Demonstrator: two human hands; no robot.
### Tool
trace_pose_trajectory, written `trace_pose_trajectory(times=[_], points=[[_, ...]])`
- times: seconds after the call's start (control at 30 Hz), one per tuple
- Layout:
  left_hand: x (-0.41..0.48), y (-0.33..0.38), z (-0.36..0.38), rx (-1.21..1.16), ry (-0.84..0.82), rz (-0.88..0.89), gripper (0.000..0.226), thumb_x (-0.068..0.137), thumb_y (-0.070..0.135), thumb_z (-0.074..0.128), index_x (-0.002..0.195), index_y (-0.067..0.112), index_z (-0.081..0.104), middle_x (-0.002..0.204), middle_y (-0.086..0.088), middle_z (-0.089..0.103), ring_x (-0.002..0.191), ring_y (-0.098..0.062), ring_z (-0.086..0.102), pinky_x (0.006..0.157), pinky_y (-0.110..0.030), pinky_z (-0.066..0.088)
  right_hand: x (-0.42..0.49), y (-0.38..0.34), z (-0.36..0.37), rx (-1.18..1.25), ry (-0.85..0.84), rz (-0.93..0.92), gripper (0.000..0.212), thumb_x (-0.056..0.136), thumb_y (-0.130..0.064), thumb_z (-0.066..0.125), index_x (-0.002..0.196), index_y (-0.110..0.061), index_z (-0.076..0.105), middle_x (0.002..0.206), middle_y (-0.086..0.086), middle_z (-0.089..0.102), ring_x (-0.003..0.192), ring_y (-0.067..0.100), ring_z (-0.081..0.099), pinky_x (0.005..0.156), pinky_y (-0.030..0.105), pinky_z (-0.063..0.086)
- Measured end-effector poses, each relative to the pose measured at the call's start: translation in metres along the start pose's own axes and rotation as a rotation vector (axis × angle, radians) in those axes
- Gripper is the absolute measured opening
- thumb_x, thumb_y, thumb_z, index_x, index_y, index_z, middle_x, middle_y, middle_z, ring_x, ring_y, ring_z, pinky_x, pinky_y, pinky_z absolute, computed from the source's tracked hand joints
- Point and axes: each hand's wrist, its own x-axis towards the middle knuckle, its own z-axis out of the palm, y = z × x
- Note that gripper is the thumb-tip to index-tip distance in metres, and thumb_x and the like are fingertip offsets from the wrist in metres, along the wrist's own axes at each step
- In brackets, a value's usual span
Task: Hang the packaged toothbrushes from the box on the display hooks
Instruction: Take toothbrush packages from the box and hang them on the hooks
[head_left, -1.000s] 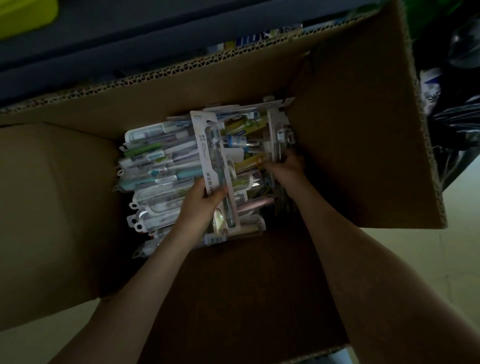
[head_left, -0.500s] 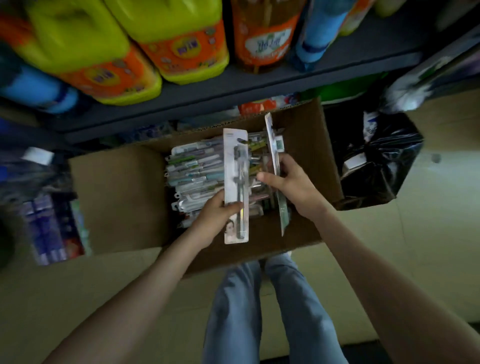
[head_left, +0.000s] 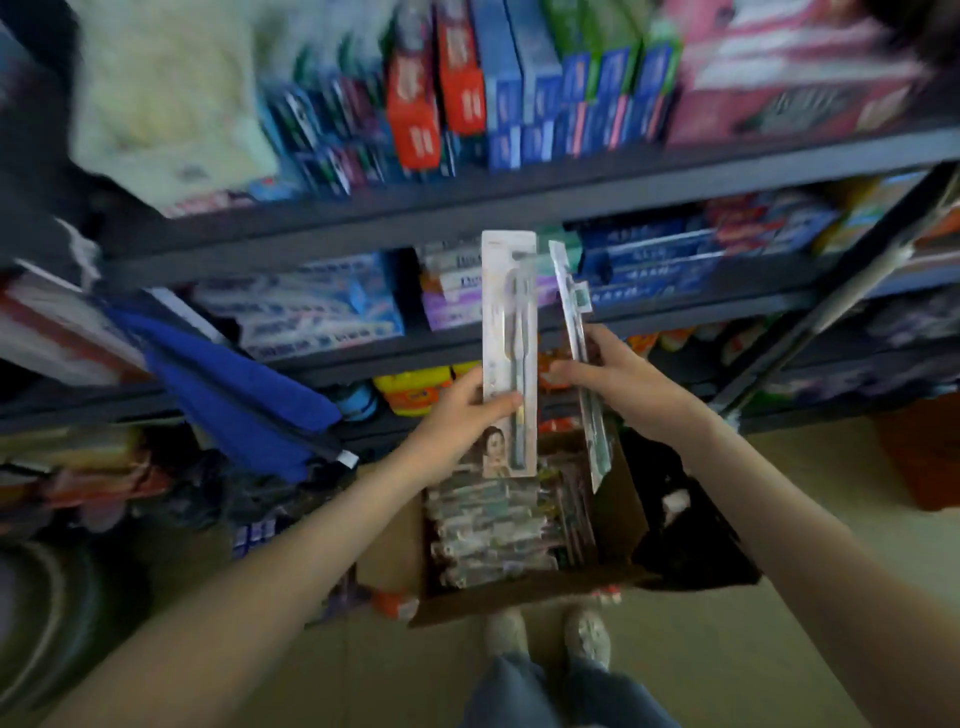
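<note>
My left hand (head_left: 457, 421) grips a long white toothbrush pack (head_left: 508, 332) held upright, its printed face toward me. My right hand (head_left: 618, 382) holds a second toothbrush pack (head_left: 575, 312) edge-on, tilted slightly right. Both packs are raised in front of the shelves. Below them, on the floor, the open cardboard box (head_left: 621, 525) holds a stack of several more packaged toothbrushes (head_left: 493, 535). No display hooks show in this blurred view.
Dark metal shelves (head_left: 467, 208) carry toothpaste boxes (head_left: 498, 88) and, lower, bottles (head_left: 410, 387). A blue cloth (head_left: 234, 395) hangs at left. A black bag (head_left: 680, 530) sits right of the box. My shoes (head_left: 545, 639) stand just behind the box.
Both hands have lifted their packs up out of the box to shelf height. My view has risen and pulled back from the box to the shelves.
</note>
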Motion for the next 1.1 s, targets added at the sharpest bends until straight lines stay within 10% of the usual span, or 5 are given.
trace_pose_trajectory(times=[0.27, 0.5, 0.63, 1.1], points=[[-0.016, 0.146, -0.045, -0.012, 0.12, 0.334, 0.024, 0.095, 0.017, 0.06, 0.116, 0.029, 0.059, 0.104, 0.01, 0.072, 0.093, -0.017, 0.066, 0.079, -0.038, 0.054, -0.024, -0.167, -0.018, -0.147, 0.116, -0.364, 0.095, 0.061, -0.063, 0.074, 0.14, -0.029, 0.035, 0.128, 0.002, 0.054, 0.117, 0.019, 0.054, 0.099, 0.043, 0.046], [-0.018, 0.237, -0.048, -0.005, 0.208, 0.586, 0.024, 0.093, 0.012, 0.06, 0.108, 0.03, 0.061, 0.098, 0.015, 0.073, 0.093, -0.003, 0.067, 0.084, -0.026, 0.051, -0.048, -0.261, -0.054, -0.356, 0.325, -0.731, 0.063, 0.083, -0.031, 0.073, 0.131, -0.03, 0.033, 0.091, -0.01, 0.053, 0.071, -0.002, 0.053, 0.06, 0.009, 0.042], [-0.016, 0.285, -0.046, -0.004, 0.246, 0.712, 0.023, 0.093, 0.008, 0.059, 0.107, 0.025, 0.062, 0.096, 0.011, 0.074, 0.092, -0.008, 0.067, 0.077, -0.021, 0.052, -0.053, -0.302, -0.082, -0.539, 0.496, -0.865, 0.073, 0.084, -0.029, 0.072, 0.144, -0.019, 0.032, 0.121, -0.006, 0.053, 0.095, 0.008, 0.052, 0.071, 0.012, 0.034], [0.002, 0.378, -0.025, 0.086, 0.327, 0.873, 0.022, 0.095, 0.016, 0.059, 0.111, 0.031, 0.059, 0.105, 0.008, 0.069, 0.091, -0.003, 0.065, 0.078, -0.02, 0.05, -0.027, -0.377, -0.149, -0.814, 0.81, -0.738, 0.074, 0.089, -0.034, 0.062, 0.149, -0.015, 0.022, 0.145, 0.013, 0.035, 0.124, 0.033, 0.047, 0.094, 0.043, 0.045]])
